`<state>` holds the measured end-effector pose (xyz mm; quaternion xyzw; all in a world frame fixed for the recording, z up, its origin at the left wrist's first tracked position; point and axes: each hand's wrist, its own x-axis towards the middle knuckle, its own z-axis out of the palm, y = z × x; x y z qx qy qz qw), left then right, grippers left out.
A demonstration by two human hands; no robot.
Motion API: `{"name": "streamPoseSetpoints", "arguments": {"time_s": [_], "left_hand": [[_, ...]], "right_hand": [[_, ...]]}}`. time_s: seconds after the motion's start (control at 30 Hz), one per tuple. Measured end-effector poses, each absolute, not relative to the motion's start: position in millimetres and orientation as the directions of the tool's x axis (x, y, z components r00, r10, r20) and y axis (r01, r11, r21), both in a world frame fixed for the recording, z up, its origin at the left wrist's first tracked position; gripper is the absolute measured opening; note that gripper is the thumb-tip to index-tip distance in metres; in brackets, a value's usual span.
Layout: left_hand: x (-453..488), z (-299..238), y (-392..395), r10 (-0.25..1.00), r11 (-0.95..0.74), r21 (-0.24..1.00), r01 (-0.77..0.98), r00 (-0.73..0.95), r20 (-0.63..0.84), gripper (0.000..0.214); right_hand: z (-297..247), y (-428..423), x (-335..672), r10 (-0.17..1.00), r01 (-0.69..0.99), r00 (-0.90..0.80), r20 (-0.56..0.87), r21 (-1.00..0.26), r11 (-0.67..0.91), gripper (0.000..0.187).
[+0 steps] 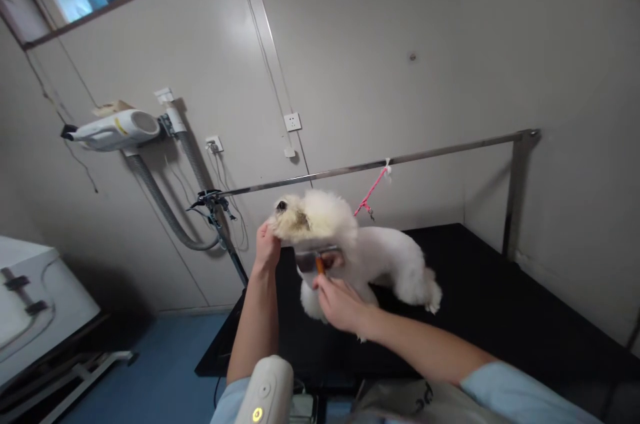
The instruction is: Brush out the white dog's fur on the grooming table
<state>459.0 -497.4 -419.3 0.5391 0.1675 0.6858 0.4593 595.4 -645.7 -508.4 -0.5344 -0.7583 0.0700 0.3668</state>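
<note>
**Small white dog held by the muzzle, brush at its chest**

Plain grey walls close in a black-topped grooming table (pixel 500 304) that fills the lower right of the frame, with a steel bar (pixel 380 163) running across above it.

At centre frame stands the white dog (pixel 370 251), head toward the left, rump and tail toward the right, so its long axis runs across the picture. The left hand (pixel 266 245) reaches up from below and pinches the fur under the chin, fingers closed on the muzzle, tilting the head up. The right hand (pixel 340 301) sits just below and to the right of the head, fingers wrapped round the orange handle of a slicker brush (pixel 320 259), whose flat pad lies against the chest and neck fur. The right hand is the nearer one to the body; the left only steadies the head.

A pink leash (pixel 371 192) hangs from the bar just behind the dog. At upper left a dryer (pixel 117 129) with a ribbed hose is mounted on the wall.

The dog's front legs are hidden behind the right hand, the brush is blurred, and a white device (pixel 265 391) at the bottom edge is cut off.
</note>
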Motion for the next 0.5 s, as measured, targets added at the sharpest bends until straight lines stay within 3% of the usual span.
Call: {"name": "streamPoseSetpoints", "arguments": {"time_s": [0.1, 0.2, 0.27, 0.4, 0.5], "left_hand": [[456, -421, -501, 0.800, -0.522, 0.720, -0.457, 0.031, 0.600, 0.026], [454, -423, -503, 0.782, -0.543, 0.705, -0.456, 0.029, 0.622, 0.025], [452, -424, -505, 0.785, -0.534, 0.715, -0.451, 0.051, 0.618, 0.025], [450, -427, -511, 0.809, -0.474, 0.747, -0.466, 0.103, 0.578, 0.025], [447, -428, -517, 0.825, -0.452, 0.750, -0.484, 0.093, 0.557, 0.025]], "right_hand": [[-509, -659, 593, 0.903, 0.750, -0.236, 0.360, -0.523, 0.404, 0.033], [-491, -665, 593, 0.863, 0.760, -0.274, 0.424, -0.455, 0.464, 0.042], [-483, -666, 594, 0.885, 0.817, -0.226, 0.407, -0.415, 0.400, 0.045], [-487, -675, 590, 0.965, 0.840, -0.176, 0.194, -0.481, 0.250, 0.042], [-480, -680, 587, 0.913, 0.774, -0.270, 0.306, -0.496, 0.395, 0.039]]}}
